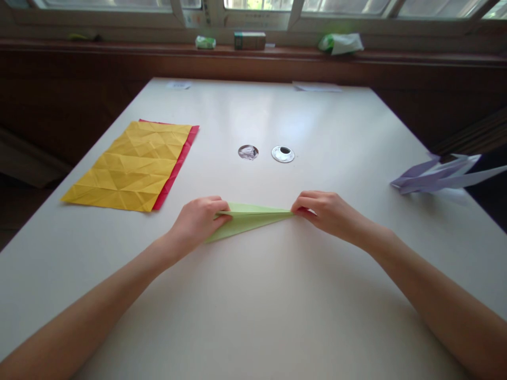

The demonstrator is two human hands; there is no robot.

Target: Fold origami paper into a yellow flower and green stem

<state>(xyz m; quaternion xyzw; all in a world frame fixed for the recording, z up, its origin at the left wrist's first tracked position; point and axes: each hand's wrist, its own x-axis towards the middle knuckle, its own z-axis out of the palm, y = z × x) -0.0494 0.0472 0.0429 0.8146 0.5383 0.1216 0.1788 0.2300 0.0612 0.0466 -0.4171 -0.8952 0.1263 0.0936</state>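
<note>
- The green folded paper (247, 219) is lying near the middle of the white table (253, 316); probably light, thin, easily creased, so best pinched at the ends.
- Its wide left end is gripped by the left hand (196, 221).
- The pointed right tip is pinched by the right hand (327, 211), fingers curled in.

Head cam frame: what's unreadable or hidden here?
- Green folded paper, head view: its left end sits under the left hand, and the right hand covers the tip.
- Red sheet: mostly under the yellow sheet.
- Purple folded paper: cut off by the right edge.
- Box on the sill: print too small.
</note>
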